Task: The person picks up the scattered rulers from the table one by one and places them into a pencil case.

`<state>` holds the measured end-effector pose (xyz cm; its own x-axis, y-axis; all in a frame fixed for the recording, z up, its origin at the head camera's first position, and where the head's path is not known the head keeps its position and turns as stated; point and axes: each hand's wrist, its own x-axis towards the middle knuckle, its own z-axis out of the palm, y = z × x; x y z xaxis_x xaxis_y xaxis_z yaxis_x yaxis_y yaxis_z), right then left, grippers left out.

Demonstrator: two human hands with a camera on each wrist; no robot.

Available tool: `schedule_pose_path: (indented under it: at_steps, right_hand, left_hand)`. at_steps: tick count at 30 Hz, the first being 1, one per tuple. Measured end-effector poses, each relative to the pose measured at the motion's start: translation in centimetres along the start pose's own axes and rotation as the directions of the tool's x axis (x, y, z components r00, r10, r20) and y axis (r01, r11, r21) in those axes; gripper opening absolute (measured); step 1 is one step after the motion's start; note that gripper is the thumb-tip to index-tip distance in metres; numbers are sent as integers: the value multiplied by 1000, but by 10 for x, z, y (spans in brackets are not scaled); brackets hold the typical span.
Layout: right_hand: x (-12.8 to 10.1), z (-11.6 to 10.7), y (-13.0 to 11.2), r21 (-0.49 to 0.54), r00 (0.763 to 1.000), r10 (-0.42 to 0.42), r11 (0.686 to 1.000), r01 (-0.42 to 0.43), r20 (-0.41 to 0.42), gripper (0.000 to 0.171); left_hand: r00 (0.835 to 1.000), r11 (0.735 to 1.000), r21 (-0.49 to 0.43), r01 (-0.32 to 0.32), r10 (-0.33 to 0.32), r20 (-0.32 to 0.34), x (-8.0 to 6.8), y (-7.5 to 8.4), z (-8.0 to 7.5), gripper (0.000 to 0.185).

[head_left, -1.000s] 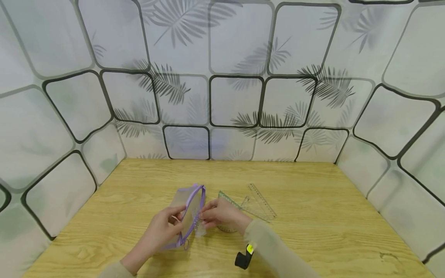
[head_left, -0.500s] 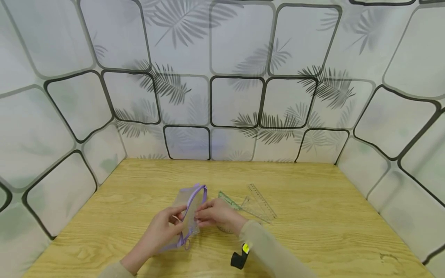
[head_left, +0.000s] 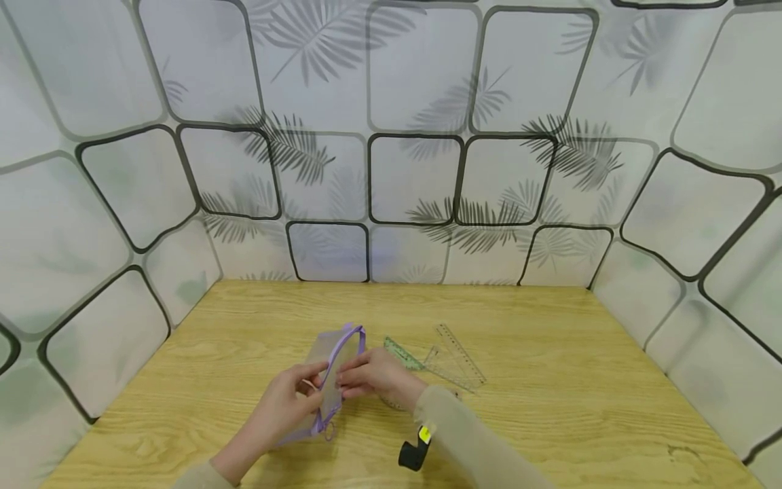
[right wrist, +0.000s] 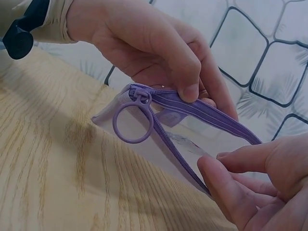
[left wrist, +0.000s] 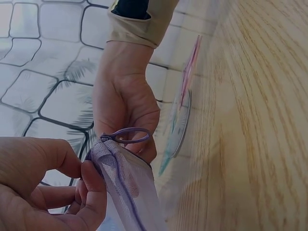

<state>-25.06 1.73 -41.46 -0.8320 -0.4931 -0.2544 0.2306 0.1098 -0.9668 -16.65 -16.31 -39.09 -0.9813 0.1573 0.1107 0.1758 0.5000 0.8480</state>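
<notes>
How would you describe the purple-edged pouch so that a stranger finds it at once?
On the wooden table, look near the front edge, where the left hand and right hand meet. Between them stands a see-through mesh pouch; unlike the clear rulers beside it, it has a purple zipper with a ring pull.

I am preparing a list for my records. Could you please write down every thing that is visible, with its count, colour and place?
mesh pouch: 1, translucent with purple zipper, held above the table between both hands.
zipper ring pull: 1, purple, at the near end of the pouch zipper.
rulers: a few, clear with green tint, lying overlapped on the table right of the hands; exact count unclear.
table: 1, light wood, under everything.
wall panels: several, white with black outlines and grey leaf prints, around the table.
left hand: 1, fingers pinch the pouch's left side.
right hand: 1, beige sleeve, fingers pinch the zipper edge.
</notes>
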Motion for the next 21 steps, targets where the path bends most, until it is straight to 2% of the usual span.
schedule_pose_path:
  at_steps: [12, 21]
  right_hand:
    - [-3, 0, -3, 14, 999, 31, 999, -31, 16, 27]
    - [-5, -4, -3, 36, 1000, 14, 999, -15, 26, 30]
  left_hand:
    - [999, 1000, 2, 31, -30, -11, 1, 2, -1, 54]
    - [999, 1000, 3, 27, -27, -25, 1, 1, -2, 55]
